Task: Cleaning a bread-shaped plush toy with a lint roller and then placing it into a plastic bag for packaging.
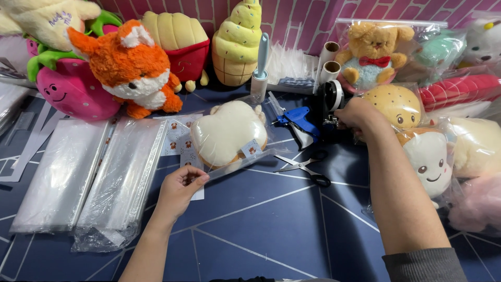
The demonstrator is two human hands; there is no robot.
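My left hand (180, 188) pinches the near edge of a clear plastic bag (237, 166) that holds a cream bread-shaped plush (227, 131), together with a small printed card at the bag's corner. My right hand (359, 117) reaches forward to a black tape dispenser (330, 102) and grips at its cutter end. Between my hands lie black scissors (305, 167) and a blue tagging gun (296, 124) on the dark blue table.
Stacks of clear bags (88, 175) lie at the left. Loose plush toys, among them an orange fox (130, 68), line the back. Bagged plush toys (433, 151) pile up at the right. A lint roller (260, 68) and paper rolls (329, 60) stand behind the dispenser.
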